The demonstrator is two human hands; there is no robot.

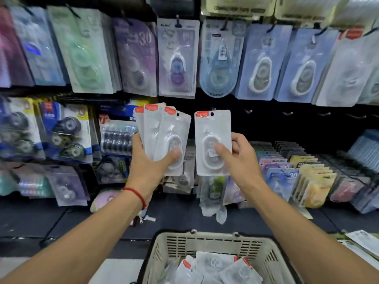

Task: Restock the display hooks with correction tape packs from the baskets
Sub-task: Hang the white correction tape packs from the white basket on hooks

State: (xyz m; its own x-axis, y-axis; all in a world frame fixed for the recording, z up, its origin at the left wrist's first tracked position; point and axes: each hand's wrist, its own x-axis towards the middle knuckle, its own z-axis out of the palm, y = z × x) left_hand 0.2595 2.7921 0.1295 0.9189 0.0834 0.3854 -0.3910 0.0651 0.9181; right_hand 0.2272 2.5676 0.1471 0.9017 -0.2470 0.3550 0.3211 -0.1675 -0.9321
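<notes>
A: Obs. Single pack (213,142) upright in right hand (240,160), thumb on the blister, fingers behind. Hang hole at the top, free. It sits in front of the dark panel, below the row of bare hooks (248,111).

B: Left hand (147,160)?

A: Grips a fan of packs (162,136), three or four, thumb pressing the front one. Basket (205,240) below holds more.

B: Risks?

A: Hole is small and the hook tip thin. If the pack tilts it may miss, bend the card or drop. The fan is held by thumb pressure alone, so reaching could let one slide out. Similar white packs (346,68) hang upper right, so a wrong hook is possible.
</notes>
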